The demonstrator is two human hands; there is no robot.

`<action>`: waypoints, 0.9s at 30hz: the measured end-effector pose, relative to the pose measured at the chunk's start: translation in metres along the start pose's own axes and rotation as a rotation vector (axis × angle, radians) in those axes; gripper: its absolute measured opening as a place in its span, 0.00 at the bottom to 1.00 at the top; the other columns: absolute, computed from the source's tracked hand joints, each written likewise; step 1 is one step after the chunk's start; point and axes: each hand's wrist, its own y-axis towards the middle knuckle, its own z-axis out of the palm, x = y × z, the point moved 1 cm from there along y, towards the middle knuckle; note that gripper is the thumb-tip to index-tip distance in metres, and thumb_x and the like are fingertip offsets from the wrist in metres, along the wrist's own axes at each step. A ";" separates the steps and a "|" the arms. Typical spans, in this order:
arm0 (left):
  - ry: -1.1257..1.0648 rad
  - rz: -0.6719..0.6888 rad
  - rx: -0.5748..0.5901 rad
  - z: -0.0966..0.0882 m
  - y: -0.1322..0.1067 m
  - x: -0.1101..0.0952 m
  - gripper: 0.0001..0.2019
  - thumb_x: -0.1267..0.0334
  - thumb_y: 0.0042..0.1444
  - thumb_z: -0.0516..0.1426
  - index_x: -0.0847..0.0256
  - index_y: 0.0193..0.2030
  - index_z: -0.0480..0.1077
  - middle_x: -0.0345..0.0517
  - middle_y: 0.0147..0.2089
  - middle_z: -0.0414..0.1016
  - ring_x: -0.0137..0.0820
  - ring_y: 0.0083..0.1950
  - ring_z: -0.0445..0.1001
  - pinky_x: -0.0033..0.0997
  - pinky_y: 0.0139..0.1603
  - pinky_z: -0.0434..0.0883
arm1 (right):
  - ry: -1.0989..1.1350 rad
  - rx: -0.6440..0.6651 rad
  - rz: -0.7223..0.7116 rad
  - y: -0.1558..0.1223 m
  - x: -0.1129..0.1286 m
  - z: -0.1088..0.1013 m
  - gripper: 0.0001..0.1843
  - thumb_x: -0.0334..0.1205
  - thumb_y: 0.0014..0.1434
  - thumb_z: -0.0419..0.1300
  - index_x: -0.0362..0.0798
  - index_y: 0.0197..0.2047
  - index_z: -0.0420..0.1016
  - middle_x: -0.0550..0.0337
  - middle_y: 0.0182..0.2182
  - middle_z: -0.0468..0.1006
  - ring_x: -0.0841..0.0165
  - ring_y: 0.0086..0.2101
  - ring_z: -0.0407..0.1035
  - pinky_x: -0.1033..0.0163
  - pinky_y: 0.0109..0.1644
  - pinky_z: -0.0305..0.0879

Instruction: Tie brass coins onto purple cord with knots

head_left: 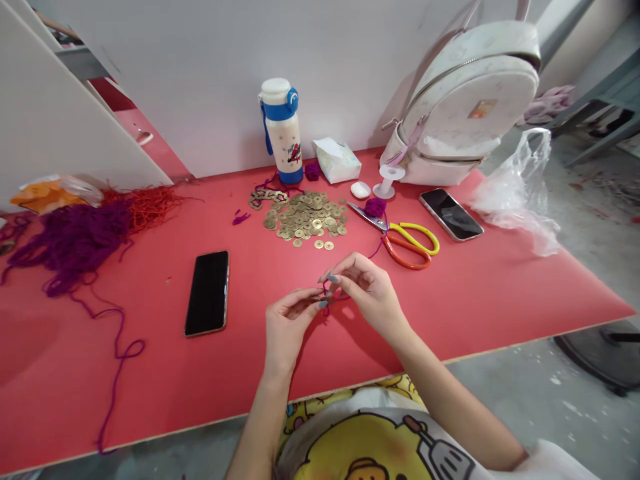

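Both of my hands meet just above the red table (450, 300), near its front edge. My left hand (289, 321) pinches a thin purple cord (327, 291) between thumb and fingers. My right hand (367, 288) pinches the same cord from the other side, fingertips almost touching the left ones. The cord trails back toward a small purple yarn ball (375, 207). A pile of brass coins (306, 217) with holes lies behind my hands.
A black phone (207, 292) lies left of my hands, a second phone (451, 213) at the right. Orange and yellow scissors (407, 243), a white spool (389, 180), a tissue pack (336, 160), a bottle (281, 130), a white backpack (465, 107), a plastic bag (520, 190) and purple yarn (70, 240) are around.
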 end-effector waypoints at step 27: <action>-0.046 -0.036 -0.031 -0.001 0.000 0.002 0.06 0.67 0.44 0.67 0.60 0.31 0.79 0.45 0.33 0.82 0.33 0.36 0.81 0.28 0.42 0.77 | -0.471 0.153 -0.105 0.002 0.000 -0.016 0.06 0.33 0.62 0.59 0.48 0.36 0.78 0.60 0.32 0.81 0.70 0.31 0.73 0.66 0.36 0.66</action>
